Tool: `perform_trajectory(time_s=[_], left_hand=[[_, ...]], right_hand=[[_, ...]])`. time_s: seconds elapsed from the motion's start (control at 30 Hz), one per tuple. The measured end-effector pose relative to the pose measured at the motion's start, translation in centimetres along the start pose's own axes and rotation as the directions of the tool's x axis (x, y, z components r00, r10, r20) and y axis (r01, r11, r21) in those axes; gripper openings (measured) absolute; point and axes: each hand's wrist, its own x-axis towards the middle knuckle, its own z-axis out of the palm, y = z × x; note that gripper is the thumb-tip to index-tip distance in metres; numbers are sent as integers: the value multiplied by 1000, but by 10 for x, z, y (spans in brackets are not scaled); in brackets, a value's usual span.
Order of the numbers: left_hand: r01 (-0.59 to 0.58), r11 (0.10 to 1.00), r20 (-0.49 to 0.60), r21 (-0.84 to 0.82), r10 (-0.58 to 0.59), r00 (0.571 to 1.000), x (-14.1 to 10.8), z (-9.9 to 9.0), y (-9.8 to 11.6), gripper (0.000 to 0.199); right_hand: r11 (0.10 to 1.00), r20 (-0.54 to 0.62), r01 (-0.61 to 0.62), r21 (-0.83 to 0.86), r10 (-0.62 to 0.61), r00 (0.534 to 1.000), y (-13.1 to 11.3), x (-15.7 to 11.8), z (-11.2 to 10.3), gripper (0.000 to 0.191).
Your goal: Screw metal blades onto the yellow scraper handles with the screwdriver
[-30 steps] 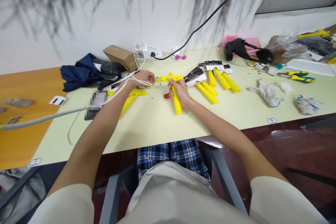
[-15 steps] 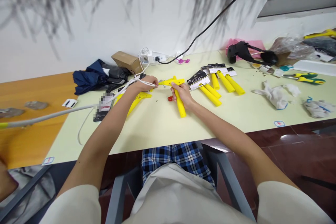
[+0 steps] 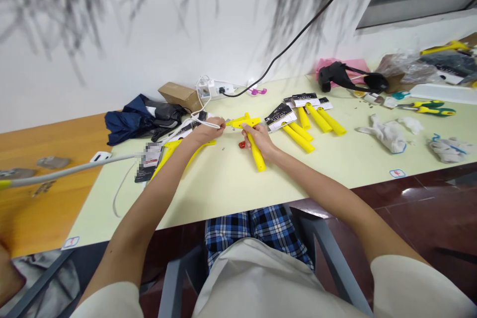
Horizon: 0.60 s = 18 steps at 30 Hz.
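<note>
My right hand [image 3: 260,140] is closed round a yellow T-shaped plastic-handled tool [image 3: 256,153], whose handle points down toward me. The pointed left end of its head reaches my left hand [image 3: 213,128]. My left fingers are pinched together at that tip; whatever lies between them is too small to make out. A white cable [image 3: 203,121] loops over the back of my left hand. Just below my right fingers shows a small red object [image 3: 242,144], partly hidden. More yellow tools [image 3: 164,156] lie under and beside my left forearm.
Several carded yellow-handled tools [image 3: 298,136] lie to the right. Beyond are white gloves [image 3: 387,134], green-and-yellow-handled pliers [image 3: 428,108] and a black headset [image 3: 346,75]. A power strip [image 3: 214,88], a cardboard box [image 3: 181,95] and a dark blue bundle [image 3: 130,117] sit along the wall. Another person's arm shows at left.
The camera view has shifted slightly. Both hands stay at the tool, with the left still pinched at its tip and the right round its handle.
</note>
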Motion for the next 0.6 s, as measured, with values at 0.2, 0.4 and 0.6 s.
perform_trajectory(time_s=[0.2,0.4,0.6], left_hand=[[27,961,-294,-275,-111,949,-34,12,22,22],[-92,945,-514,-315,-88,853,-73,38,56,22],[-182,983,-612,-39,120,782,-80,52,47,16]], right_hand=[[998,62,-43,35,41,997,-3,-5,4,49],[987,189,-151,54,139,972,-3,-18,17,44],[967,268,-238,90,206,941,2,-21,21,40]])
